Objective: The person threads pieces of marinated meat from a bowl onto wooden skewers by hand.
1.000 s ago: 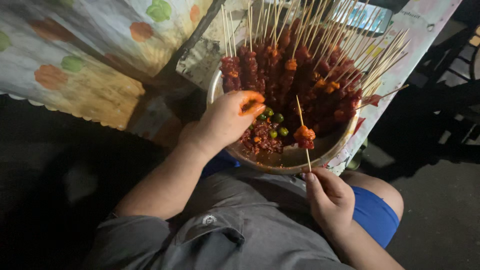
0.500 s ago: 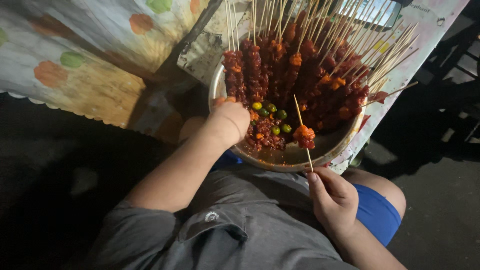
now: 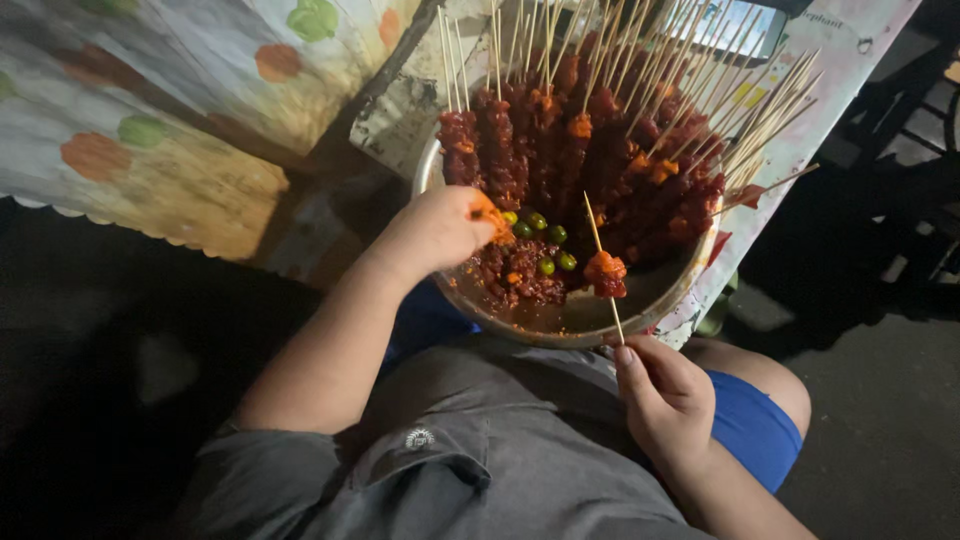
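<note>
Thin, pale wood is what we grip in our right hand (image 3: 665, 395): a single bamboo skewer (image 3: 603, 262), pinched at its lower end between thumb and fingertips, the rest of the hand loosely curled, the stick slanting up over the near rim of the bowl. On it sits one glossy chunk of marinated meat (image 3: 605, 274), reddish-orange and wet-looking, roughly halfway up the stick. Our left hand (image 3: 438, 228) reaches into the round metal bowl (image 3: 575, 320) from the left, fingers closed around a small orange piece (image 3: 492, 218) of food at its fingertips. Beside it, on a bed of dark red, coarse chopped mixture, we count about five small round green chillies or berries (image 3: 540, 240), smooth and shiny. Behind them loaded skewers (image 3: 600, 150) lean in a dense fan against the far wall of the bowl, too many and too overlapped to count, their bare pale ends sticking up and outward. The bowl rests at the edge of a table covered in a cloth (image 3: 200, 150) printed with orange and green shapes, just above our lap in grey shirt and blue shorts.
</note>
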